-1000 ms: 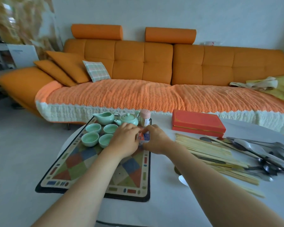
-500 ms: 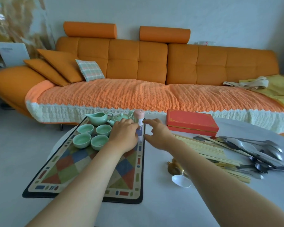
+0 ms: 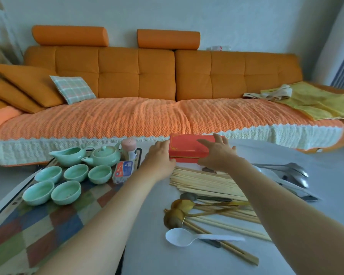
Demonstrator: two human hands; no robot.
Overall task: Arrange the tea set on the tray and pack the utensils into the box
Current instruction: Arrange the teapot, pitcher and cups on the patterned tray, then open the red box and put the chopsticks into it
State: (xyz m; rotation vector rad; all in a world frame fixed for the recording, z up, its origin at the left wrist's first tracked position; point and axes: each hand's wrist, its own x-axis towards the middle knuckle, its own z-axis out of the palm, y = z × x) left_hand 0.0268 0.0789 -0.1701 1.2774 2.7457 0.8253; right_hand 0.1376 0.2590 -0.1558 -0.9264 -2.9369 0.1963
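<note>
both hands had swung off the tray since the earlier frame and over to the red box [image 3: 189, 148]. left hand [image 3: 160, 157] was pressed against its left end, right hand [image 3: 216, 155] spread over the lid's right side, fingers loose, so neither had really clamped on yet. box lid was closed. tea set [image 3: 72, 171] sat on the tray [image 3: 18, 233] off to the left of the left hand. chopsticks [image 3: 205, 182] lay right under both wrists, spoons [image 3: 286, 175] past the right forearm. lifting the lid carelessly could've dragged a wrist through the chopsticks and scattered them.
</note>
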